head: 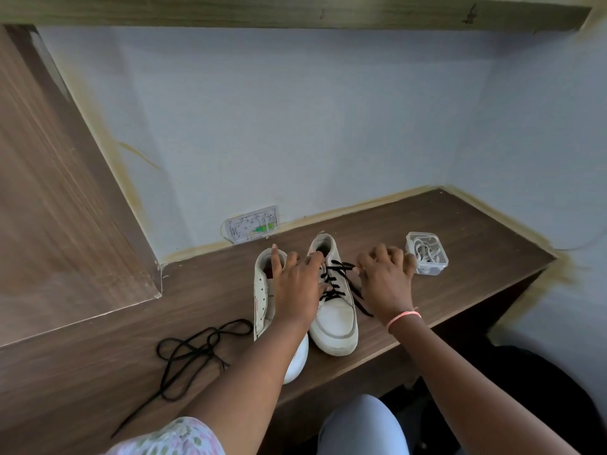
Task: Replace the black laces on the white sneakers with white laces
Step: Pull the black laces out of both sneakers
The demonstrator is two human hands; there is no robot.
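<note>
Two white sneakers [335,310] stand side by side mid-desk, toes toward the near edge. Right sneaker carries its black lace [341,280]; left hand [295,287] rests spread across both shoes, fingers straight. Right hand [384,277] appears to pinch the lace end, though the fingertips are hard to read. A loose black lace [193,349] lies left, on open desk [460,231]. Clear box of white laces [427,252] sits just right of the right hand, well short of the desk's right edge.

Brown wooden desk [443,224], two white sneakers [335,316], loose black lace [197,346], clear box [427,254]
</note>
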